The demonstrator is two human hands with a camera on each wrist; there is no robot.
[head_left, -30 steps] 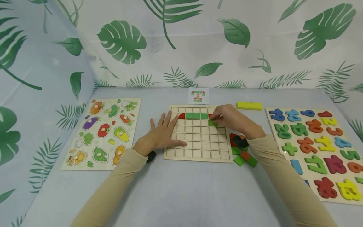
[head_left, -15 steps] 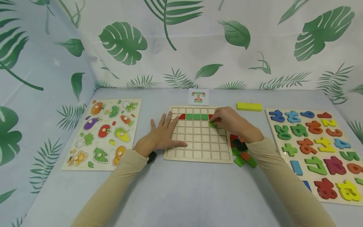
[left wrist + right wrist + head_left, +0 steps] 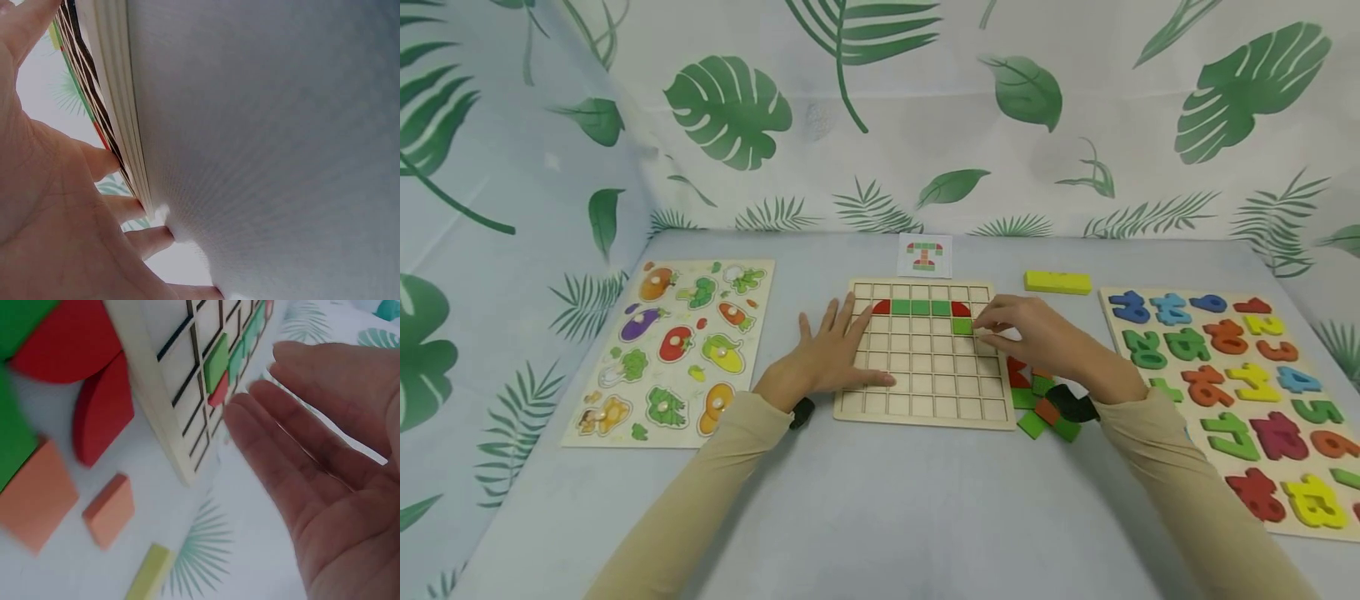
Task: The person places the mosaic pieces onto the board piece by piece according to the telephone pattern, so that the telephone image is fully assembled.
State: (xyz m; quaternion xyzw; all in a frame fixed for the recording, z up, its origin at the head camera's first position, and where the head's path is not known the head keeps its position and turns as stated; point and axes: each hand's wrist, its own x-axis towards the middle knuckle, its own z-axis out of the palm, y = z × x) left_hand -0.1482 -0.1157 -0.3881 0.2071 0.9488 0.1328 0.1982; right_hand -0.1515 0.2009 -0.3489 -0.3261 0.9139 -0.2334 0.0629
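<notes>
My left hand point(image 3: 823, 354) lies with fingers spread on the left side of a wooden grid board point(image 3: 925, 408); the left wrist view shows that hand point(image 3: 56, 194) along the board's edge point(image 3: 115, 81). A row on the board holds a red quarter-round tile point(image 3: 882, 307), several green square tiles point(image 3: 920, 308) and another red quarter-round tile point(image 3: 960, 309). Directly below the latter sits a lighter green square tile point(image 3: 962, 326). My right hand point(image 3: 1037, 333) hovers just right of it, and in the right wrist view its fingers point(image 3: 269, 450) hold nothing.
Loose tiles point(image 3: 1032, 426) in green, red and orange lie off the board's right edge. A pattern card point(image 3: 925, 255) and a yellow block point(image 3: 1057, 282) stand behind. A vegetable puzzle point(image 3: 760, 287) is at left, a number puzzle point(image 3: 1116, 329) at right.
My right hand has let go of the lighter green square tile, now flat in its cell, and has drawn back to the right. The left hand stays in place.
</notes>
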